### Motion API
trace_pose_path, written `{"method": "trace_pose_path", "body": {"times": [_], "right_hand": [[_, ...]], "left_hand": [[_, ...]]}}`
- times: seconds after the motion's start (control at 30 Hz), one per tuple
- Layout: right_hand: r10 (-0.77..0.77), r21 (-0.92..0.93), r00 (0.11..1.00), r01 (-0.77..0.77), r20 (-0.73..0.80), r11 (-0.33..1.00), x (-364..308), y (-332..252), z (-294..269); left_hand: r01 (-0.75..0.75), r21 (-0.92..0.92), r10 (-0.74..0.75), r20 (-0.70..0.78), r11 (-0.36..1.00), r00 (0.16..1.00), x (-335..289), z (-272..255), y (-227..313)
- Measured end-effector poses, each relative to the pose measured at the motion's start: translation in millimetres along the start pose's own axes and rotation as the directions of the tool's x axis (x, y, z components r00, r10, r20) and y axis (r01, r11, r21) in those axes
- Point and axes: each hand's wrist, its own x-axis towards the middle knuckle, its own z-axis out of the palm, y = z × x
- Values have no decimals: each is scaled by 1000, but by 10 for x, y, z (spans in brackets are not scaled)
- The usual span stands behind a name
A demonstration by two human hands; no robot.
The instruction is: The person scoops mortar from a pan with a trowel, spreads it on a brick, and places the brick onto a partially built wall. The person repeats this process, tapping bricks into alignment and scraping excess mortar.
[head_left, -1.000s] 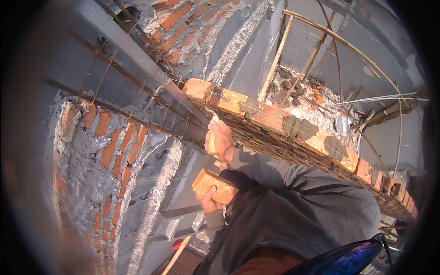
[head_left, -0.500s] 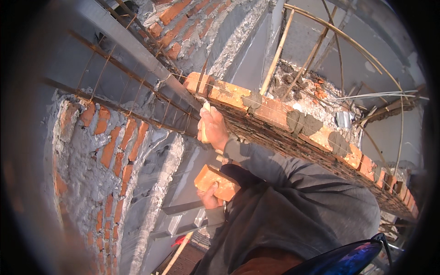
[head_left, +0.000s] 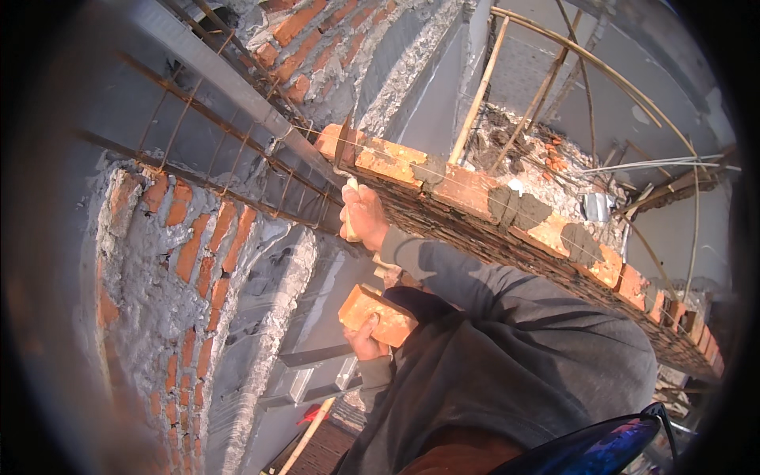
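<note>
Person wears a dark grey long-sleeved top, loose fabric w/ soft folds across chest and both arms. Sleeves run down to the wrists, cuffs slightly bunched; left hand (head_left: pixel 366 339) and right hand (head_left: pixel 366 218) are bare, no gloves. Shiny blue-black rounded edge, maybe headgear, shows at the lower right rim.

A rough brick wall (head_left: pixel 190 261) smeared with grey mortar stands at the left, with rusty steel rebar (head_left: pixel 214 127) tied in a cage slanting across above it beside a grey beam (head_left: pixel 198 55). Bent rods and bamboo poles (head_left: pixel 475 95) rise over a heap of rubble (head_left: pixel 546 158) at the upper right. Far below, a long wooden handle (head_left: pixel 305 435) lies near something red (head_left: pixel 313 413).
</note>
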Motion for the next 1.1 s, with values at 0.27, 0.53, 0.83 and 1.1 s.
{"method": "trace_pose_path", "body": {"times": [0.27,0.53,0.83,1.1], "right_hand": [[30,-17,999,-29,16,999,-48,-85,-39],[-320,-709,904,423,285,564,-460,767,-1128],[-92,-780,954,286,285,556,-175,900,-1388],[-155,-876,977,200,145,438,51,866,-994]], "left_hand": [[-66,-9,65,-58,998,996,-163,-36,21],[-88,13,89,-92,996,992,-180,-76,-12],[-17,61,21,-76,998,997,-259,124,-1],[52,11,-52,4,999,999,-220,193,-133]]}}
